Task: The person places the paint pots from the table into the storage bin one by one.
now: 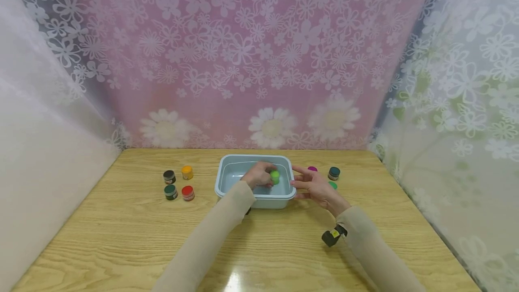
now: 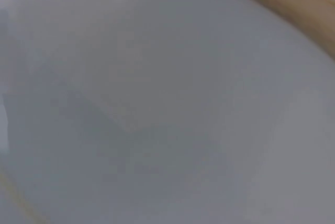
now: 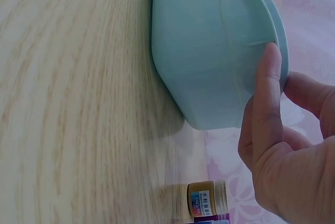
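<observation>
A pale blue-grey plastic basin (image 1: pixel 253 203) stands on the table. Inside it my left hand (image 1: pixel 259 175) holds a light green paint jar (image 1: pixel 275 177) between thumb and fingers, near the basin's right end. My right hand (image 1: pixel 318 188) is at the basin's right side. In the right wrist view, its fingers (image 3: pixel 268 98) lie against the outer wall just below the rim, with the thumb over the rim. The left wrist view is filled by the blurred basin wall (image 2: pixel 172 88); neither the left hand nor the jar shows there.
Black (image 1: pixel 169 176), orange (image 1: pixel 187 172), dark green (image 1: pixel 170 192) and red (image 1: pixel 188 193) paint jars stand left of the basin. To its right are magenta (image 1: pixel 312 168), dark teal (image 1: pixel 334 173) and green (image 1: pixel 333 184) ones, partly behind my hand, plus an ochre jar (image 3: pixel 201 200).
</observation>
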Demonstrator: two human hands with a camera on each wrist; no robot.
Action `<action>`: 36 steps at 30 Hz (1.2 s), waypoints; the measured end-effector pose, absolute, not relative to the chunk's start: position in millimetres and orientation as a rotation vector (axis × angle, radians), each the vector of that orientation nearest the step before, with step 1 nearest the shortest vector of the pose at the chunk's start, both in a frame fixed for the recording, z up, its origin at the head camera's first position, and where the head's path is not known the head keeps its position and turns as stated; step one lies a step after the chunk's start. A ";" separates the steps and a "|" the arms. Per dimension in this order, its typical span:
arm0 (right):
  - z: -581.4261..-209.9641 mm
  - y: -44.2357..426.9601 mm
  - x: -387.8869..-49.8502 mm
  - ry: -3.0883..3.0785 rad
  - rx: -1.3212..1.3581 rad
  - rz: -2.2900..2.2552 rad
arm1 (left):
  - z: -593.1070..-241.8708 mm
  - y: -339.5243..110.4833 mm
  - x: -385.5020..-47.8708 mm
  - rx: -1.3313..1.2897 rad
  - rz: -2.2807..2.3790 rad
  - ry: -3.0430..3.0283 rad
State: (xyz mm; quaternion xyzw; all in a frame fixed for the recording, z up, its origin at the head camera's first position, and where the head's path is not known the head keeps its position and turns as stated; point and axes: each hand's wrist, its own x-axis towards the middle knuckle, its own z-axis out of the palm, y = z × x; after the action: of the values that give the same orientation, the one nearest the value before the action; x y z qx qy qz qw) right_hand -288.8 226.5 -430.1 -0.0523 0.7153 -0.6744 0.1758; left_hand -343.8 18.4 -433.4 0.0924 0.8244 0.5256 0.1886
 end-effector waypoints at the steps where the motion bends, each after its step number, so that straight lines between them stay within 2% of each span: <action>1: -429.8 226.4 -288.7 2.023 -0.150 -1.910 | -433.4 18.5 -344.0 0.271 1.469 2.317; 14: -430.1 225.3 -288.9 2.037 -0.140 -1.912 | -430.7 8.6 -342.4 0.268 1.577 2.234; 21: -431.8 225.7 -288.5 2.046 -0.104 -1.918 | -434.1 -11.2 -345.8 0.338 1.610 2.186; 36: -429.9 223.4 -289.7 2.073 -0.102 -1.879 | -417.1 -58.5 -342.1 0.420 1.650 2.144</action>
State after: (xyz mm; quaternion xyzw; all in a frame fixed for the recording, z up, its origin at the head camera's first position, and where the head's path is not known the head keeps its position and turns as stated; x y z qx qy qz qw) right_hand -289.7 223.4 -429.9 -0.0357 0.7296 -0.6614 0.1701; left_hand -342.1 -58.5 -417.1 0.1504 0.7672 0.5904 0.2007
